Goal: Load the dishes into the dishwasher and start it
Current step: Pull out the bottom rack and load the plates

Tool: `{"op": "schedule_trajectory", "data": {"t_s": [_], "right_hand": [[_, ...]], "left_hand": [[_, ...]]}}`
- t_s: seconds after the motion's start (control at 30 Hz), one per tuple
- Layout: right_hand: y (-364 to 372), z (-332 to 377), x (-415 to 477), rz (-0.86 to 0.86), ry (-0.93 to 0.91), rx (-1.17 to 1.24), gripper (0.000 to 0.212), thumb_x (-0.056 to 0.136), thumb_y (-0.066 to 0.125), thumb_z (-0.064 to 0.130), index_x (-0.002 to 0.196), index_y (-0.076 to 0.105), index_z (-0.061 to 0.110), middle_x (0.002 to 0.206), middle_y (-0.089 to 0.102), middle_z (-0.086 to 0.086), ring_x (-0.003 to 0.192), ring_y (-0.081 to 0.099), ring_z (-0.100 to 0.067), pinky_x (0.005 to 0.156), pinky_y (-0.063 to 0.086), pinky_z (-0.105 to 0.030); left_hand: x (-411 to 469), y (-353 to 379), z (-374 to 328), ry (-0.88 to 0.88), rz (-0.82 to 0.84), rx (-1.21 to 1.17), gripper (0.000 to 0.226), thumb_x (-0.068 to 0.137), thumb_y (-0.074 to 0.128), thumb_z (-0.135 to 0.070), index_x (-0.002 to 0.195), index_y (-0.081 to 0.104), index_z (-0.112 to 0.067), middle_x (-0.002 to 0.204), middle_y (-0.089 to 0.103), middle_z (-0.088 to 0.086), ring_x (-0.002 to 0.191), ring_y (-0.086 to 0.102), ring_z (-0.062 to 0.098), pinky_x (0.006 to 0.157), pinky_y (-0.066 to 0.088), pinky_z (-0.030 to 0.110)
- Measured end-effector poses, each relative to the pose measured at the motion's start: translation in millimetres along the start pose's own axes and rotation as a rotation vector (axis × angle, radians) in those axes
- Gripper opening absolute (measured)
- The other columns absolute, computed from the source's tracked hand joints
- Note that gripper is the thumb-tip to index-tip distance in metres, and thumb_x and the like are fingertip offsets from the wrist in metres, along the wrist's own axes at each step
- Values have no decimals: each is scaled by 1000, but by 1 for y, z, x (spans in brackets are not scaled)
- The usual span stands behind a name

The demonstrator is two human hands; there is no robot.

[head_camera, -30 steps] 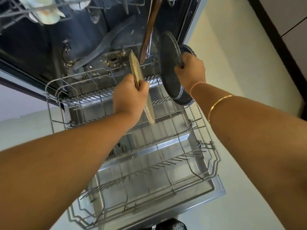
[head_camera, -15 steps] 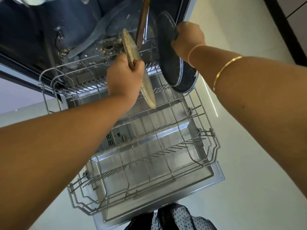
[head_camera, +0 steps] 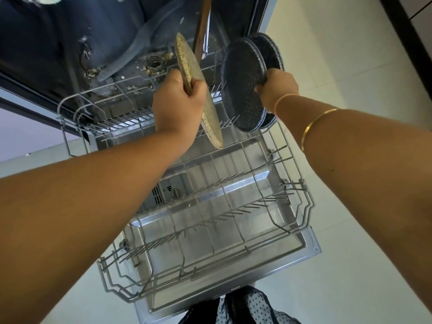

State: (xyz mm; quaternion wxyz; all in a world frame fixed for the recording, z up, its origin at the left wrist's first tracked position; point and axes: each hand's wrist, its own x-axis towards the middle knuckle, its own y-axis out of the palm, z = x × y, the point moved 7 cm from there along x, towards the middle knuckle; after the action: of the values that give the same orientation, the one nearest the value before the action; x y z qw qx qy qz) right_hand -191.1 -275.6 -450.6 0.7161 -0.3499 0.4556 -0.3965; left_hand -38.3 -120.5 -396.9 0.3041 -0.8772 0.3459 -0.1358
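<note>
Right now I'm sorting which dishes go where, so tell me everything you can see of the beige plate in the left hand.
The beige plate is round and flat, speckled tan, with a finely textured rim; it looks like ceramic or stoneware. It stands on edge, seen almost side-on and slightly tilted, above the far end of the pulled-out lower rack. The left hand closes its grip around the plate's edge. Whether its lower edge touches the rack's tines cannot be told.

Item count: one beige speckled plate (head_camera: 211,123); two dark speckled plates (head_camera: 243,90), stacked; one wire rack (head_camera: 306,206); two hands; one gold bangle (head_camera: 313,127).
</note>
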Motion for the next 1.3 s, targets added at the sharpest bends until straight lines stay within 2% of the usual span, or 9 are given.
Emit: {"op": "schedule_trajectory", "data": {"t_s": [0.13,0.23,0.33,0.57,0.7,0.77,0.97,1.13,1.3], "right_hand": [[-2,-10,-7,-10,13,-1,39,94,54,34,119,50,5,101,58,-10,89,56,-25,74,46,-33],[-11,-8,-22,-185,-58,19,37,98,44,36,121,41,7,96,56,-9,82,54,-27,66,42,-36],[-13,-6,-31,-279,-128,39,32,99,36,32,122,41,10,103,58,-12,85,57,-29,66,42,-36],[-21,-9,-36,-312,-189,50,30,100,32,26,122,43,9,98,55,-9,74,45,-21,62,30,-29],[-25,-12,-35,-317,-202,88,28,100,32,24,119,44,9,94,54,-7,75,46,-21,60,31,-28],[-28,-15,-34,-312,-196,102,27,100,32,24,119,44,9,92,50,-4,74,45,-19,53,26,-22],[-31,-16,-33,-299,-192,142,27,100,31,23,119,45,10,91,47,-1,75,44,-17,50,22,-16],[-30,-14,-32,-284,-209,157,26,100,32,23,119,45,12,91,46,1,75,43,-14,50,21,-14],[-29,-13,-32,-277,-222,167,24,99,33,22,116,47,11,89,45,1,68,39,-11,50,21,-14]], "left_hand": [[0,-2,7,-87,-28,-123,33,89,52,-20,67,29,-27,60,39,-9,52,41,6,49,42,12],[0,2,15,-206,-23,-259,28,86,56,-20,72,34,-27,68,45,-7,72,61,25,66,57,46],[1,12,13,-252,4,-311,25,80,58,-20,72,36,-28,74,50,-5,88,64,34,70,56,52],[11,39,-3,-194,38,-236,33,83,58,-16,70,30,-26,69,42,-5,70,56,24,67,57,46],[16,47,-16,-118,18,-60,16,87,54,-15,83,39,-16,70,43,-7,59,43,10,45,36,5],[17,51,-21,-118,9,-38,15,89,53,-16,99,45,-8,82,48,-2,67,45,13,43,35,4],[15,59,-27,-103,6,-6,15,88,52,-15,99,41,-10,86,50,2,72,49,17,52,33,14],[26,78,-16,-250,123,-230,18,86,55,-9,96,40,-13,87,54,3,83,63,23,67,59,39],[27,99,-15,-347,317,-335,20,90,58,-8,83,41,-15,88,51,1,88,61,19,54,57,24]]}}
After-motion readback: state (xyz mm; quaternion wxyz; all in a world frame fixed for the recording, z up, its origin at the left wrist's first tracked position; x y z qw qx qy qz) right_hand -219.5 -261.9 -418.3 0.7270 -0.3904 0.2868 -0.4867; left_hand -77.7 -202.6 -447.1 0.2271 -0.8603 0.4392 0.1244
